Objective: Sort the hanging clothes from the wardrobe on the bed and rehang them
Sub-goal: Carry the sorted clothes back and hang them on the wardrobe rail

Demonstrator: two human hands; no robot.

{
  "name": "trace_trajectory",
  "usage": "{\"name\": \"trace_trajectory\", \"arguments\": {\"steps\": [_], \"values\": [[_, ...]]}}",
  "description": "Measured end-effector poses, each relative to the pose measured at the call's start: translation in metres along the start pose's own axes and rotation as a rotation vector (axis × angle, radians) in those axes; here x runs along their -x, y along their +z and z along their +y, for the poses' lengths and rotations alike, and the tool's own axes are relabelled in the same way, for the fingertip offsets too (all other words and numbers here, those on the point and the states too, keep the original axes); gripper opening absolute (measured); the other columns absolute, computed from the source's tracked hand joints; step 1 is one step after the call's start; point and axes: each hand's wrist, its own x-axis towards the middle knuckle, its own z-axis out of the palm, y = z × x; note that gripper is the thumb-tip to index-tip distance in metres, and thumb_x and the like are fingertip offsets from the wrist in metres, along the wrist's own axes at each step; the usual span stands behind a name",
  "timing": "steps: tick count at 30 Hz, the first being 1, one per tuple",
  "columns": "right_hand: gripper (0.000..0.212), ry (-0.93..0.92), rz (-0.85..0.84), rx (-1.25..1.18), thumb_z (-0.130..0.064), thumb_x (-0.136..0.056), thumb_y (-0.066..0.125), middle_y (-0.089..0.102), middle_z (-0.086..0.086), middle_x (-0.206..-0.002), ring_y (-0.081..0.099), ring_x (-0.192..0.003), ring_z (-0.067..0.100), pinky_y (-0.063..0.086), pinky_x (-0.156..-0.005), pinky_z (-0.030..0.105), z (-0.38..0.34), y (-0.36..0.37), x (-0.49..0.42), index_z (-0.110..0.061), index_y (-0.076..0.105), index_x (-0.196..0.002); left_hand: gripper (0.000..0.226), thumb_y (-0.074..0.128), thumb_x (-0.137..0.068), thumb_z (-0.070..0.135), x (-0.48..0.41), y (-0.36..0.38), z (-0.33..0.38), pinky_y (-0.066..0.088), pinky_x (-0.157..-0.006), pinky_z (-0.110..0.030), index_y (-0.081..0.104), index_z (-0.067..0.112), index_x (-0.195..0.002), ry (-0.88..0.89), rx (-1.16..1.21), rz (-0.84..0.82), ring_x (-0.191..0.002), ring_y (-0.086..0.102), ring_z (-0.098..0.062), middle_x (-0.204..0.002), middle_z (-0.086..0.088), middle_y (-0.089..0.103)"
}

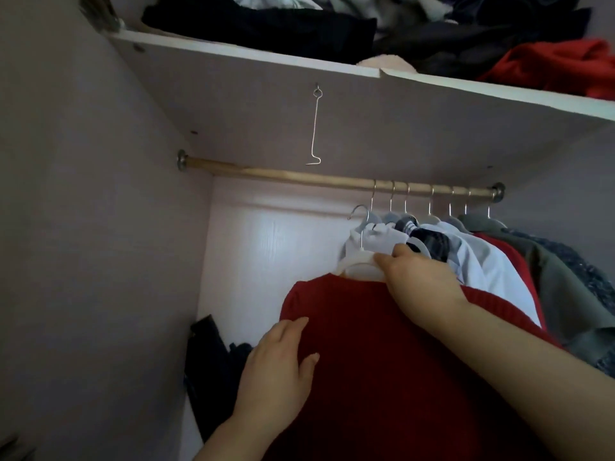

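Red sweater (382, 361) is on a white hanger (359, 266), held inside the wardrobe below the rod (283, 175). Its hook (361, 211) is in the air, not on the rod, just left of the hanging clothes (492, 261). Right hand (422, 277) has its fingers (386, 261) curled round the hanger's shoulder. Left hand (276, 367) lies flat on the sweater's side, fingers straight, gripping nothing.

Risks, as I judge them:
- The hook sits close to the neighbouring hooks, so it could snag one and drag a garment off.
- The grip is off to one side of the hanger, so a tilt could let the sweater's shoulder slide off.
- The sweater is bulky, and pushing it right would crush the packed bunch.

Room: the rod's left stretch is bare out to the side wall (100, 227), so there is plenty of space to go up and over there. A wire hook (314, 128) dangles from the shelf (266, 58) above that stretch, so keep the hanger under it. The shelf edge is low overhead and carries piled clothes (266, 24). Dark items (213, 361) lie at lower left, well apart from the hands.
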Motion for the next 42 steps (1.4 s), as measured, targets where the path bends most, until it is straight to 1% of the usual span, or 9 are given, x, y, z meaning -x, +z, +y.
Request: {"name": "trace_trajectory", "arguments": {"steps": [4,6,9,18,26,31,35,38,42], "values": [[0.032,0.017,0.067,0.016,-0.003,-0.089,0.044,0.049,0.007,-0.113,0.060,-0.088,0.026,0.036,-0.056,0.030,0.009,0.008,-0.062,-0.014,0.053,-0.118,0.055,0.049,-0.091,0.042,-0.033,0.013,-0.022,0.034,-0.100,-0.017,0.027,0.036,-0.141,-0.011,-0.084,0.027,-0.116,0.042,0.002,-0.137,0.019,0.036],[0.027,0.042,0.094,0.002,-0.002,-0.089,0.047,0.050,0.008,-0.111,0.059,-0.083,0.026,0.036,-0.060,0.031,0.013,0.012,-0.091,-0.011,0.057,-0.112,0.055,0.048,-0.091,0.043,-0.048,0.021,-0.030,0.028,-0.098,-0.012,0.025,0.037,-0.141,-0.021,-0.138,0.051,-0.120,0.039,0.002,-0.139,0.020,0.033],[0.030,0.059,0.107,-0.013,0.007,-0.082,0.048,0.051,0.011,-0.113,0.060,-0.093,0.031,0.035,-0.062,0.033,0.012,0.017,-0.128,-0.006,0.059,-0.107,0.055,0.046,-0.092,0.044,-0.069,0.031,-0.040,0.025,-0.098,-0.011,0.022,0.038,-0.141,-0.019,-0.185,0.081,-0.125,0.034,0.003,-0.141,0.020,0.029],[0.037,0.111,0.128,-0.077,0.006,-0.085,0.046,0.050,0.012,-0.122,0.058,-0.105,0.030,0.039,-0.069,0.031,0.007,0.050,-0.186,-0.006,0.057,-0.118,0.055,0.039,-0.092,0.050,-0.092,0.038,-0.057,0.028,-0.101,-0.014,0.013,0.045,-0.140,-0.026,-0.298,0.126,-0.129,0.031,0.002,-0.145,0.023,0.021],[0.034,0.122,0.074,-0.090,0.007,-0.082,0.049,0.048,0.012,-0.116,0.055,-0.101,0.030,0.040,-0.067,0.033,-0.010,0.067,-0.178,-0.002,0.058,-0.113,0.059,0.040,-0.091,0.053,-0.073,0.043,-0.065,0.025,-0.103,-0.012,0.009,0.047,-0.140,-0.060,-0.335,0.048,-0.128,0.029,0.005,-0.146,0.024,0.017],[0.034,0.147,0.002,-0.077,-0.004,-0.086,0.048,0.047,0.012,-0.123,0.049,-0.110,0.028,0.041,-0.086,0.034,-0.018,0.059,-0.164,-0.007,0.057,-0.118,0.059,0.042,-0.089,0.054,-0.059,0.041,-0.065,0.026,-0.103,-0.012,0.012,0.050,-0.139,-0.102,-0.334,0.021,-0.128,0.029,0.006,-0.144,0.026,0.019],[0.037,0.069,0.020,0.085,-0.019,-0.090,0.043,0.036,0.013,-0.136,0.033,-0.126,0.033,0.025,-0.105,0.046,-0.031,0.063,-0.136,-0.014,0.053,-0.125,0.058,0.048,-0.089,0.047,-0.040,0.028,-0.063,0.029,-0.103,-0.015,0.020,0.044,-0.140,-0.139,-0.285,-0.006,-0.126,0.035,0.001,-0.143,0.022,0.027],[0.034,-0.030,0.070,0.001,-0.019,-0.087,0.048,0.037,0.011,-0.134,0.033,-0.124,0.031,0.023,-0.106,0.046,-0.052,0.071,-0.103,-0.016,0.054,-0.120,0.056,0.052,-0.090,0.040,-0.020,0.016,-0.063,0.031,-0.102,-0.019,0.029,0.033,-0.141,-0.154,-0.222,-0.021,-0.126,0.036,-0.004,-0.141,0.015,0.034],[0.038,-0.101,-0.039,-0.075,-0.018,-0.083,0.050,0.038,0.009,-0.132,0.035,-0.120,0.029,0.024,-0.105,0.044,-0.086,0.084,-0.044,-0.016,0.050,-0.121,0.054,0.051,-0.091,0.037,0.010,-0.003,-0.060,0.032,-0.103,-0.023,0.032,0.028,-0.141,-0.164,-0.197,-0.058,-0.128,0.037,-0.009,-0.141,0.011,0.037]]}}
